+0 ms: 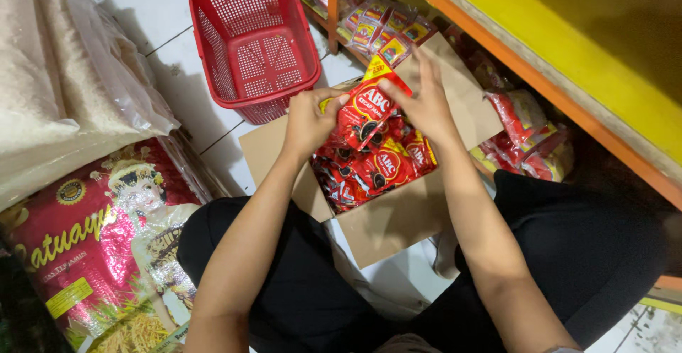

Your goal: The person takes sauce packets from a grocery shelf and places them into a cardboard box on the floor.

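Black trousers (312,289) over 2 bent knees fill the bottom of the view, and both bare forearms reach forward from them to an open cardboard box (398,218) on the white tiled floor (142,12). Left hand (309,122) is clamped on the left edge of a red sachet strip (366,108), thumb on top and fingers curled beneath. Right hand (426,104) pinches the same strip at its right side, fingers (425,69) stretched up toward the yellow corner of the pack. That strip sits lifted just above the box, touching the other red sachets (376,168) heaped inside.

Just beyond the box stands an empty red plastic basket (252,40). To the right, a low shelf with an orange and yellow frame (561,62) holds more sachets (376,30) and red packets (522,136) below its edge. On the left lie clear sacks of rice (64,76) and a red printed rice bag (92,246).

Judging by the grip, lifting this strip cleanly calls for keeping both hands at its opposite edges so the joined packs hang flat and do not snag those underneath. Pulling straight up, not sideways, should stop neighbouring strips from dragging over the box flap.
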